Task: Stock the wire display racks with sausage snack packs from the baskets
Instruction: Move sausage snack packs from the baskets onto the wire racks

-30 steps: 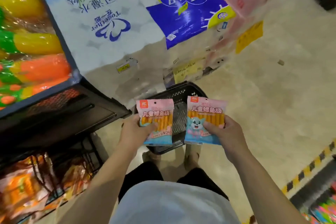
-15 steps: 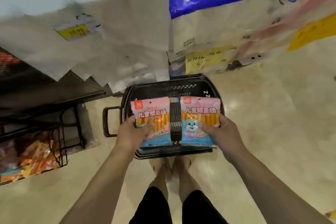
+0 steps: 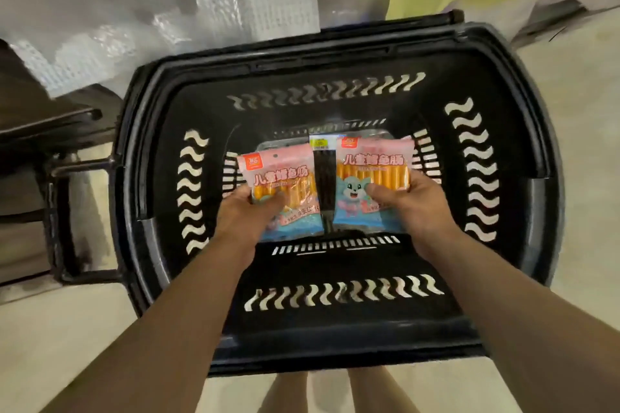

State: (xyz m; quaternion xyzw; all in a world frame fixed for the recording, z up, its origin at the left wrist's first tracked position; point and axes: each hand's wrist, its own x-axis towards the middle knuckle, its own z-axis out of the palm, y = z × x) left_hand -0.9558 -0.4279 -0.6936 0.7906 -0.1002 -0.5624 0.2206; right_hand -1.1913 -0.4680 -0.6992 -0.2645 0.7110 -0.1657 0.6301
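Your left hand pinches one pink-and-blue plastic sausage snack pack, your right hand pinches another, both held inside the black slotted plastic basket.

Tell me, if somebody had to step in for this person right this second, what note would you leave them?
The left grip holds the left sausage pack by its lower half.
The right grip holds the right sausage pack, thumb on the front.
Both packs are side by side, low inside the black basket on the floor. Something with a yellow tag lies under them; I cannot tell what.
Done: two packs in hand.
Left: carry them to a wire display rack, which is not in view, and place them.
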